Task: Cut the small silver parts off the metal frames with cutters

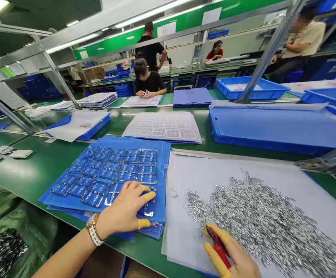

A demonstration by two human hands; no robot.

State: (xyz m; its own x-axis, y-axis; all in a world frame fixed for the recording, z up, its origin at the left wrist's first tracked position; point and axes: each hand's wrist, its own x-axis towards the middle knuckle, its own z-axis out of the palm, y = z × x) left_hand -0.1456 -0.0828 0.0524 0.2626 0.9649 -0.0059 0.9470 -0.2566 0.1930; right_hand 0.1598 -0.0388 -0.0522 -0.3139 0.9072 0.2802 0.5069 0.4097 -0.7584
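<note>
While the left hand [123, 210] lies spread on a metal frame sheet [110, 177], the right hand [234, 256] pinches red-handled cutters [216, 239] beside metal clippings [252, 220].

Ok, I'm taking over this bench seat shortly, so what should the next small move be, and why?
Probably swing the red-handled cutters in the right hand over to the metal frame sheet under the left hand. The left hand already pins that sheet on the blue pad, while the cutters hover above loose silver metal pieces.
</note>
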